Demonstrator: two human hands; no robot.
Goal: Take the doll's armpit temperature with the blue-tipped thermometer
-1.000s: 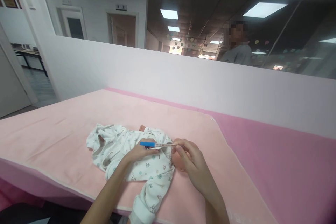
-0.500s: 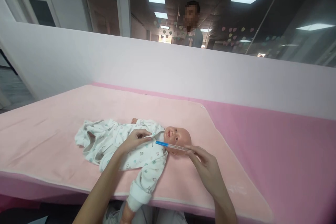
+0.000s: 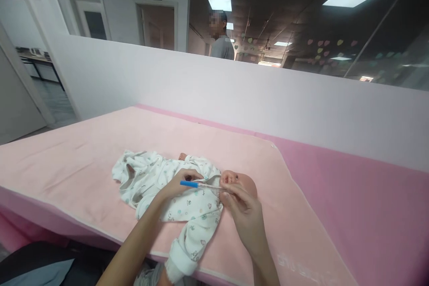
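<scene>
A baby doll (image 3: 247,183) in a white printed suit (image 3: 182,203) lies on its back on a pink mat (image 3: 100,138), head to the right. My right hand (image 3: 243,210) pinches the clear end of a thermometer (image 3: 189,184) beside the doll's face, and its blue end points left over the chest. At the suit's neckline, my left hand (image 3: 182,182) has its fingers on the cloth by the chest; they seem to hold the edge, partly behind the thermometer.
Behind the mat stands a low white wall (image 3: 201,80) with glass above it. Past the glass is a person (image 3: 221,47). One doll sleeve (image 3: 191,241) hangs over the near edge, by my lap.
My right hand has carried the thermometer left, from beside the head to over the chest. The view has turned left. The person behind the glass has moved left and turned.
</scene>
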